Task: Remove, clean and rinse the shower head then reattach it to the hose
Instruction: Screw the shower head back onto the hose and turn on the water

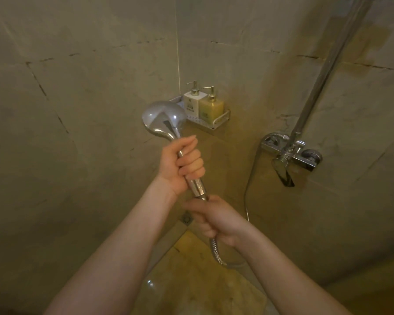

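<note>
Beige tiled walls [89, 92] meet in a corner above a wet yellowish floor [191, 276] with one round drain [187, 218]. One chrome riser pipe [328, 69] drops to one mixer tap [289, 153]. One corner shelf [218, 120] carries two pump bottles [204, 103]. The single shower head [163, 117] is held up mid-frame, left hand [182, 164] wrapped tight around its handle. Right hand [216, 220] grips the one hose [218, 255] at the joint, fingers curled round it
</note>
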The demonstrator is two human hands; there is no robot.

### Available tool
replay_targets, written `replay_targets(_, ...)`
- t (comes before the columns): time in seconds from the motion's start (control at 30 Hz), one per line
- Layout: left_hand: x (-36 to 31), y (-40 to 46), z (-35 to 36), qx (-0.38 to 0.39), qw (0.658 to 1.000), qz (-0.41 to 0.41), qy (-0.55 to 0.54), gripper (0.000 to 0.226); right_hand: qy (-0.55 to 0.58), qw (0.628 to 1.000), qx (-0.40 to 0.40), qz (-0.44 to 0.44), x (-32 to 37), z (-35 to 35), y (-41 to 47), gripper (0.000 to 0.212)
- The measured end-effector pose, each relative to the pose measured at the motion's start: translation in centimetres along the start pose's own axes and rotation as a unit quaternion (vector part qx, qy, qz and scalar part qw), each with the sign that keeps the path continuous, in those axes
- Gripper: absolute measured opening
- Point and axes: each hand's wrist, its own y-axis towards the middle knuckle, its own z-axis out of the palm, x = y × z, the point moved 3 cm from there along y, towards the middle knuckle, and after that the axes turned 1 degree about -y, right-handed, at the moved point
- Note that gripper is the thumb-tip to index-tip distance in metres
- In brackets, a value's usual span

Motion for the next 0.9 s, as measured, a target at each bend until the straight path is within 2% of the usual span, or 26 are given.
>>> replay_targets(0.1, 0.0, -0.3, 0.2, 0.097, 0.993, -0.016, -0.072, 0.032, 0.093, 0.99, 0.1, 0.039, 0.0, 0.5, -0.4, 0.046)
replay_targets(0.17, 0.0, -0.4, 0.4, 0.088, 0.993, -0.009, -0.078, 0.028, 0.119, 0.984, 0.124, 0.042, 0.0, 0.7, -0.5, 0.046)
replay_targets(0.2, 0.1, -0.3, 0.5, 0.059, 0.996, -0.003, -0.066, 0.024, 0.117, 0.986, 0.114, 0.036, 0.0, 0.7, -0.5, 0.046)
replay_targets(0.27, 0.0, -0.3, 0.6, -0.055, 0.998, 0.016, 0.003, 0.018, 0.064, 0.997, 0.045, 0.007, -0.2, 0.2, -0.4, 0.045)
replay_targets(0.33, 0.1, -0.7, 0.8, -0.179, 0.979, 0.035, 0.091, 0.021, -0.052, 0.996, -0.059, -0.044, -0.4, -0.5, -0.1, 0.039)
replay_targets(0.4, 0.5, -1.1, 1.1, -0.263, 0.953, 0.085, 0.122, 0.02, -0.183, 0.964, -0.161, -0.102, -0.3, -1.1, 0.0, 0.035)
replay_targets(0.43, 0.7, -1.4, 1.1, -0.302, 0.935, 0.125, 0.136, 0.018, -0.223, 0.945, -0.203, -0.123, -0.4, -1.3, 0.0, 0.036)
replay_targets(0.5, 1.4, -2.2, 1.0, -0.384, 0.885, 0.182, 0.191, 0.027, -0.269, 0.91, -0.275, -0.156, -0.8, -1.6, 0.0, 0.039)
replay_targets(0.57, 2.2, -2.6, 1.2, -0.419, 0.857, 0.199, 0.225, 0.029, -0.311, 0.88, -0.313, -0.178, -1.3, -1.7, 0.2, 0.032)
replay_targets(0.67, 3.0, -2.6, 1.6, -0.438, 0.847, 0.219, 0.207, 0.027, -0.325, 0.87, -0.325, -0.178, -2.1, -1.8, 0.5, 0.025)
replay_targets(0.73, 3.3, -2.7, 1.8, -0.436, 0.858, 0.214, 0.165, 0.036, -0.318, 0.882, -0.306, -0.163, -2.5, -1.6, 0.6, 0.034)
replay_targets(0.8, 3.2, -2.6, 1.5, -0.415, 0.883, 0.174, 0.135, 0.043, -0.278, 0.912, -0.26, -0.153, -2.7, -1.1, 0.5, 0.036)
replay_targets(0.9, 2.4, -2.3, 0.6, -0.328, 0.931, 0.084, 0.14, 0.051, -0.182, 0.965, -0.169, -0.09, -2.8, -0.9, 0.3, 0.042)
